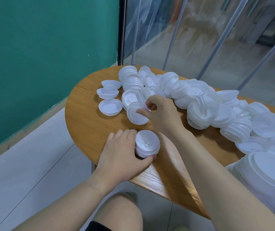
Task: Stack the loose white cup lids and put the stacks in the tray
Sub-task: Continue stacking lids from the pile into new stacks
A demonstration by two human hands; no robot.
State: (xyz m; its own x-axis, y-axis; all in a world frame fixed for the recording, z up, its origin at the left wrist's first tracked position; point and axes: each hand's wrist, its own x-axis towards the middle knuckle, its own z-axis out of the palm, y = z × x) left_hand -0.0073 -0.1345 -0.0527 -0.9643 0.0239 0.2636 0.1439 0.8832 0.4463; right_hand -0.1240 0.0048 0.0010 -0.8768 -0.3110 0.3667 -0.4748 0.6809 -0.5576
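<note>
Left hand fingers curl round a short stack on the surface; right hand fingers pinch the rim of one lid just beyond the stack. The pile sprawls past the right fingers; no tray seen. Best to turn the lid dome-up to match, seat it squarely, and steady the stack while pressing.

Left hand cupped, right hand pinching.
</note>
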